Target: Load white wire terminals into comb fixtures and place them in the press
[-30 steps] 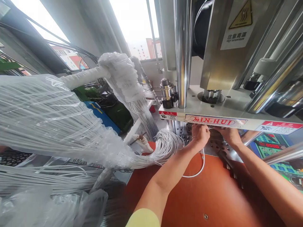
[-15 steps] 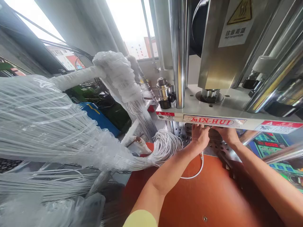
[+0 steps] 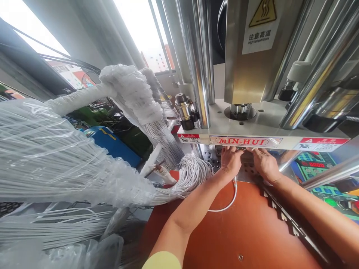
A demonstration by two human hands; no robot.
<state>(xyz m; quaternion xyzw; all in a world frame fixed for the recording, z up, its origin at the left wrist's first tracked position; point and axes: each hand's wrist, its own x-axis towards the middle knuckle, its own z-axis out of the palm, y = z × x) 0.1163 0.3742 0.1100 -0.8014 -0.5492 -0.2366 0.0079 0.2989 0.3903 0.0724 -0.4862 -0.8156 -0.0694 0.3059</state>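
Observation:
Both hands reach under the front plate (image 3: 202, 139) of a metal press marked MIN-HUI. My left hand (image 3: 231, 161) is closed at the mould area below the plate, its fingertips partly hidden by the plate's edge. Close by on the right, my right hand (image 3: 265, 163) has its fingers bent together, pinching something too small to make out. A single white cable (image 3: 235, 194) loops from beneath my left hand over the orange-brown table (image 3: 218, 239). Left of that hand lies a coiled bundle of white cables (image 3: 193, 170).
Plastic-wrapped cable bundles (image 3: 64, 157) hang on a wrapped frame at the left. Chrome columns (image 3: 200, 74) rise beside the metal block with a high-temperature label (image 3: 259, 37). A control panel (image 3: 316, 164) stands at the right, and a dark rail (image 3: 291, 220) crosses the table.
My right hand has shifted slightly left and down, closer to my left hand, and more of its fingers show. The camera view has moved a little, and the dark rail shows more clearly.

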